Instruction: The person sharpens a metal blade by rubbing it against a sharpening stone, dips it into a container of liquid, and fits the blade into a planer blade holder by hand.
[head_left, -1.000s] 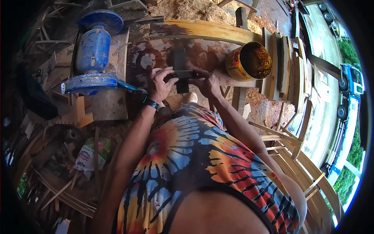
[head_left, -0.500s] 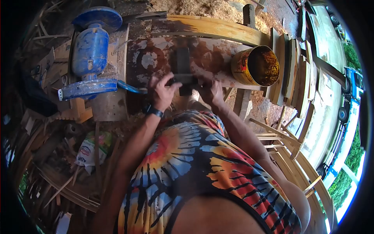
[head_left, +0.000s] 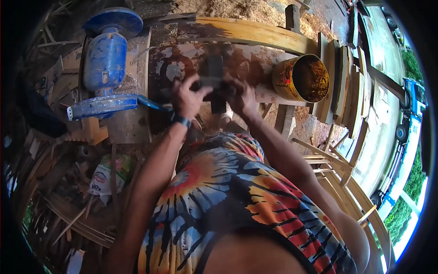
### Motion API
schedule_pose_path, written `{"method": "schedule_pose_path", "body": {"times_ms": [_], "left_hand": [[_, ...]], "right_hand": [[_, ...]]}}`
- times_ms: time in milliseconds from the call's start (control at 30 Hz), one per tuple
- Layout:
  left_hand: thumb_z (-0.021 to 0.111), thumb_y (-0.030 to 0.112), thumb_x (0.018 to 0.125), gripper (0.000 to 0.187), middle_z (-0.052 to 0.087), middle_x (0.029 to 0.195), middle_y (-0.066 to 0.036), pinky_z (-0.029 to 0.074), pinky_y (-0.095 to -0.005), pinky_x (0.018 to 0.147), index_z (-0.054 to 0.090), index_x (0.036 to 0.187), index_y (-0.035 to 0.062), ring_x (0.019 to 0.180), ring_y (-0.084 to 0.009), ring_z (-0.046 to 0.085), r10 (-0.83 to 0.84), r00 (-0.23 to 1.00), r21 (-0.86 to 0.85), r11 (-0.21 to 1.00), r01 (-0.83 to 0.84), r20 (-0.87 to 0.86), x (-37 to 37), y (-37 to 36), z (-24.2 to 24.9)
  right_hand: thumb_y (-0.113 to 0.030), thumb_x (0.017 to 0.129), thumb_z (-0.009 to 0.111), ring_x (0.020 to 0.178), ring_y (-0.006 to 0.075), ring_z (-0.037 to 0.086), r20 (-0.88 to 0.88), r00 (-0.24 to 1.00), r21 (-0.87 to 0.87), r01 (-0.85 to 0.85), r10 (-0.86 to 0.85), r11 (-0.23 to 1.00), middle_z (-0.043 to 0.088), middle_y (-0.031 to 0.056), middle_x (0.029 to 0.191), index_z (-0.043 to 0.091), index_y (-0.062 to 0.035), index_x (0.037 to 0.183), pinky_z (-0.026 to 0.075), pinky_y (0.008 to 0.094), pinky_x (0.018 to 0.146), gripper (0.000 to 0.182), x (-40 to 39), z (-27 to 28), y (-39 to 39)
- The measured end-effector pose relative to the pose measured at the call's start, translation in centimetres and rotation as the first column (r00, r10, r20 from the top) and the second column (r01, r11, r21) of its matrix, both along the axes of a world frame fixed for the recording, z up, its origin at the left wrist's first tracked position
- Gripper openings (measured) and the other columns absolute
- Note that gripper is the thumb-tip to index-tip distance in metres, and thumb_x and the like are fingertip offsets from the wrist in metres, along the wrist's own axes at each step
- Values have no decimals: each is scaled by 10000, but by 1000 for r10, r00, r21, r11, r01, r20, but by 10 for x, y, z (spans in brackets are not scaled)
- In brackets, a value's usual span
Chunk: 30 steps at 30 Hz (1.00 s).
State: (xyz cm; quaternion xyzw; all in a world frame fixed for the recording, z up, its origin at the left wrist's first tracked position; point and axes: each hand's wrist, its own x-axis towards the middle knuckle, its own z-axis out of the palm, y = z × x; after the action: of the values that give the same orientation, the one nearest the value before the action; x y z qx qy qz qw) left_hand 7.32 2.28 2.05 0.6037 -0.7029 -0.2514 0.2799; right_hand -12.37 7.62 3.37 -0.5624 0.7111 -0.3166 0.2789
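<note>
A dark flat bar (head_left: 214, 66) lies crosswise on the wet, stained board (head_left: 255, 59), its near end sticking out past the board's edge. Across it is a small dark object, blurred by motion, with one of my hands at each end. My left hand (head_left: 190, 95), with a dark band at the wrist, has its fingers curled on the left end. On the right end, my right hand (head_left: 242, 97) has its fingers bent round it. What exactly the dark object is cannot be made out.
A yellow, stained bucket (head_left: 283, 78) stands at the board's right. The blue grinder-like machine (head_left: 106, 61) is at the left. Planks (head_left: 335, 82) are stacked on the right, with sawdust beyond the board. A plastic bag (head_left: 104, 180) lies lower left, and a blue truck (head_left: 413, 132) is far right.
Both hands have moved slightly away from my body along the dark bar, together with the object between them. More of the bar's near end shows below them.
</note>
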Motion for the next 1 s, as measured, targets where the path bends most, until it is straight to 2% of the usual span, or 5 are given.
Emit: {"method": "schedule_pose_path", "body": {"times_ms": [133,367,567,667,1000], "left_hand": [[898,468,679,575,706,974,-220,534,-438,822,756,1116,123,918,-351,664,-43,996,-29,999,45,80,-5,-59,10],[931,423,647,628,718,1003,-210,541,-456,835,735,1132,76,952,-358,676,14,998,-27,1000,-15,-56,-3,21,7],[907,449,678,598,711,954,-215,541,-455,815,733,1112,77,905,-368,672,-32,985,-43,999,25,-170,-7,-55,10],[923,398,671,585,714,988,-218,542,-455,823,730,1120,76,929,-373,675,52,999,27,998,-52,16,-2,-5,14],[911,401,673,597,700,994,-224,523,-454,813,723,1135,74,921,-373,658,34,999,-114,993,-35,-12,-10,-51,16]], "right_hand": [[-337,763,835,969,325,719,64,994,25,82,-84,996,731,179,1047,755,-181,1158,554,395,846,433,0,-9,-47],[-301,755,849,945,312,728,108,992,81,50,-58,995,753,178,975,751,-112,1144,571,388,848,442,16,20,16],[-280,769,842,971,289,720,-90,992,1,85,-84,996,755,136,1055,728,-131,1194,556,382,888,465,15,-1,-49],[-321,785,825,960,312,705,217,976,-26,-3,9,1000,742,156,1082,717,-150,1224,544,402,892,484,16,0,-7],[-356,787,826,948,286,725,33,998,87,56,-59,995,739,164,1104,723,-162,1215,555,400,902,481,14,-12,-56]]}}
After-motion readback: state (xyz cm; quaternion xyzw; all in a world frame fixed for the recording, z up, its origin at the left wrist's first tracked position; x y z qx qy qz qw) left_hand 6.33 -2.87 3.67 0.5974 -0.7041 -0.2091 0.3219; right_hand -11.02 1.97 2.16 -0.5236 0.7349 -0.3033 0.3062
